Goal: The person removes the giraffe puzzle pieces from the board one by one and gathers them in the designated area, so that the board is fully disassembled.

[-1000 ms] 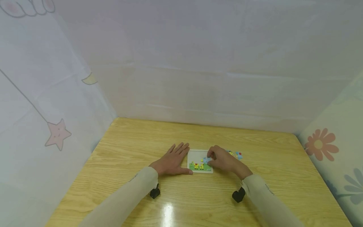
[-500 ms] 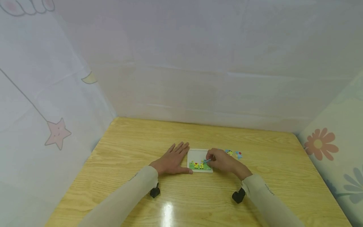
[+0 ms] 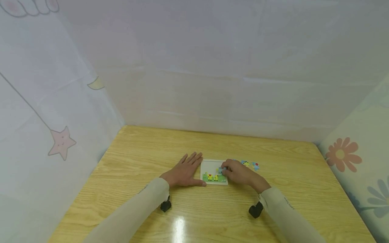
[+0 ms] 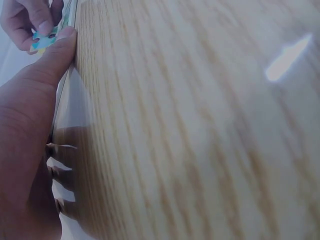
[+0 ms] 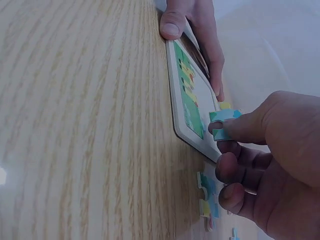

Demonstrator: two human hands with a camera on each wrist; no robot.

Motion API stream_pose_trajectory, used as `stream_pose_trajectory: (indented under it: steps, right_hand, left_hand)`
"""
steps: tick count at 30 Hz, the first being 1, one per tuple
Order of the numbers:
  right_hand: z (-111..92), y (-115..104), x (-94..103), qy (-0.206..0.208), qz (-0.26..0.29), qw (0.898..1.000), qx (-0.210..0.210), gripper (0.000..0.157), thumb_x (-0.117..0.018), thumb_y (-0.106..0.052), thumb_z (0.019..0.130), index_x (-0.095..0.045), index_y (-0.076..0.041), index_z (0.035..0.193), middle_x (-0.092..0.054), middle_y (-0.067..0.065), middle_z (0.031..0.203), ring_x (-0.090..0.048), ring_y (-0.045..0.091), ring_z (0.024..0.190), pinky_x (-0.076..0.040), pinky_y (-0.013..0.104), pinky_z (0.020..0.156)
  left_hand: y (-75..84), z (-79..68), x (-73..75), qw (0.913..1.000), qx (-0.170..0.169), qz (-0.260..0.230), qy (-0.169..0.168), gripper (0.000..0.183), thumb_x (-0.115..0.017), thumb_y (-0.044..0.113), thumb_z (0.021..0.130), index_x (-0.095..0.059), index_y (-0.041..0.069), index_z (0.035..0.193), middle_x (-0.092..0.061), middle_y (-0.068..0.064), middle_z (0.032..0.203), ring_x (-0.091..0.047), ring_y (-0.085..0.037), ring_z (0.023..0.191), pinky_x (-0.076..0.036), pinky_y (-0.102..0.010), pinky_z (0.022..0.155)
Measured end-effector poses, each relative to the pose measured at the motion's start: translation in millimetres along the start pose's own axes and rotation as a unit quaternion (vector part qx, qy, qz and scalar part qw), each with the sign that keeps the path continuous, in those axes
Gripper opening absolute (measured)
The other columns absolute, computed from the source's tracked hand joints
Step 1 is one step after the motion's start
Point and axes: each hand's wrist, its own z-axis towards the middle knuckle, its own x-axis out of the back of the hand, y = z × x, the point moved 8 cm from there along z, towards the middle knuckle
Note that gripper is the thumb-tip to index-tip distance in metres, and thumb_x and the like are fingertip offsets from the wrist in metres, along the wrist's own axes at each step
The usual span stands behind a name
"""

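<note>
My left hand [image 3: 183, 173] lies flat with spread fingers at the left side of a small jigsaw tray [image 3: 209, 160]. Its thumb rests on the tray's near left corner. Along the tray's near side runs a green strip of fitted pieces with yellow figures [image 5: 187, 82]; the part behind it is bare white. Over the tray's right side, my right hand [image 3: 238, 170] pinches a light-blue and green puzzle piece [image 5: 220, 116] between thumb and index finger. The piece is held tilted, off the tray floor, in the right wrist view. Its underside is hidden.
Several loose puzzle pieces [image 3: 256, 165], blue with yellow and red marks, lie on the wooden table [image 3: 146, 145] just right of the tray, partly behind the right hand. Pale cloth walls [image 3: 212, 101] stand at the back and both sides.
The puzzle piece in my right hand has tilted and turned between the fingers above the tray. The right hand has shifted slightly, uncovering more loose pieces. My left hand has stayed put.
</note>
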Motion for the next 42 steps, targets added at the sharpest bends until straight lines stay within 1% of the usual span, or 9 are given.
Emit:
stream_pose_trajectory:
  steps: [3, 5, 8, 12, 18, 22, 27, 34, 42]
  right_hand:
    - [-3, 3, 3.1, 0.008, 0.01, 1.0, -0.009, 0.032, -0.049, -0.016, 0.114, -0.066, 0.0, 0.136, -0.069, 0.01, 0.122, -0.062, 0.015, 0.1, -0.056, 0.034, 0.086]
    - [-6, 6, 6.1, 0.016, 0.016, 1.0, -0.018, 0.033, -0.048, -0.018, 0.115, -0.066, -0.002, 0.138, -0.07, 0.009, 0.124, -0.063, 0.015, 0.102, -0.056, 0.034, 0.087]
    - [-10, 10, 12.2, 0.026, 0.029, 0.999, -0.023, 0.029, -0.05, -0.02, 0.114, -0.067, -0.007, 0.135, -0.071, 0.009, 0.119, -0.062, 0.015, 0.092, -0.056, 0.03, 0.079]
    - [-17, 13, 23.6, 0.045, 0.043, 0.998, -0.02, 0.02, -0.056, -0.021, 0.112, -0.068, -0.012, 0.125, -0.071, 0.008, 0.108, -0.057, 0.013, 0.079, -0.053, 0.025, 0.068]
    - [-32, 21, 37.1, 0.06, 0.042, 0.997, -0.012, 0.016, -0.059, -0.018, 0.111, -0.067, -0.008, 0.12, -0.071, 0.011, 0.106, -0.057, 0.013, 0.077, -0.052, 0.025, 0.064]
    - [-42, 32, 43.1, 0.065, 0.035, 0.997, -0.027, 0.013, -0.059, -0.018, 0.111, -0.067, -0.01, 0.118, -0.071, 0.009, 0.105, -0.057, 0.014, 0.074, -0.052, 0.026, 0.062]
    - [-54, 44, 51.2, 0.078, 0.029, 0.996, -0.037, 0.012, -0.059, -0.018, 0.111, -0.068, -0.012, 0.117, -0.071, 0.007, 0.107, -0.06, 0.014, 0.076, -0.053, 0.026, 0.063]
    - [-67, 51, 61.6, 0.095, 0.034, 0.995, -0.027, 0.014, -0.061, -0.016, 0.11, -0.068, -0.007, 0.117, -0.072, 0.01, 0.106, -0.063, 0.017, 0.079, -0.054, 0.025, 0.065]
    - [-82, 66, 64.6, 0.102, 0.035, 0.993, -0.051, 0.014, -0.061, -0.019, 0.11, -0.068, -0.009, 0.117, -0.071, 0.01, 0.106, -0.064, 0.019, 0.081, -0.054, 0.026, 0.063]
  left_hand:
    - [0.2, -0.1, -0.2, 1.0, 0.0, -0.001, 0.0, 0.114, -0.055, 0.081, 0.094, -0.017, 0.008, 0.172, -0.008, -0.008, 0.183, -0.008, -0.032, 0.17, -0.01, -0.057, 0.138]
    - [0.1, -0.3, -0.5, 1.0, 0.001, -0.003, 0.0, 0.114, -0.056, 0.081, 0.094, -0.017, 0.008, 0.172, -0.008, -0.008, 0.183, -0.008, -0.032, 0.17, -0.01, -0.057, 0.138]
    - [-0.2, -0.6, -1.0, 1.0, 0.002, -0.003, -0.002, 0.114, -0.056, 0.081, 0.094, -0.016, 0.008, 0.172, -0.008, -0.008, 0.183, -0.007, -0.032, 0.17, -0.009, -0.057, 0.138]
    - [0.4, -1.1, 0.0, 1.0, 0.0, -0.008, 0.0, 0.113, -0.057, 0.079, 0.095, -0.016, 0.008, 0.172, -0.008, -0.008, 0.183, -0.007, -0.032, 0.17, -0.008, -0.058, 0.138]
    - [0.6, -2.0, 0.4, 0.9999, 0.0, -0.01, 0.003, 0.114, -0.056, 0.081, 0.094, -0.016, 0.008, 0.172, -0.008, -0.008, 0.183, -0.006, -0.032, 0.17, -0.007, -0.058, 0.138]
    - [0.8, -2.2, -0.3, 1.0, 0.0, -0.006, 0.0, 0.115, -0.054, 0.082, 0.094, -0.015, 0.008, 0.172, -0.007, -0.007, 0.183, -0.006, -0.031, 0.171, -0.007, -0.057, 0.138]
    - [1.3, -2.3, 0.7, 1.0, -0.001, -0.009, -0.001, 0.114, -0.057, 0.08, 0.095, -0.015, 0.008, 0.172, -0.007, -0.008, 0.183, -0.006, -0.033, 0.17, -0.007, -0.058, 0.138]
    - [1.8, -2.5, 2.3, 0.9998, -0.004, -0.021, 0.004, 0.112, -0.059, 0.077, 0.095, -0.017, 0.006, 0.172, -0.008, -0.01, 0.182, -0.007, -0.035, 0.17, -0.008, -0.06, 0.138]
    - [0.9, -1.7, 1.0, 0.9999, -0.001, -0.015, 0.001, 0.114, -0.058, 0.079, 0.094, -0.016, 0.007, 0.172, -0.006, -0.008, 0.183, -0.006, -0.033, 0.17, -0.007, -0.058, 0.138]
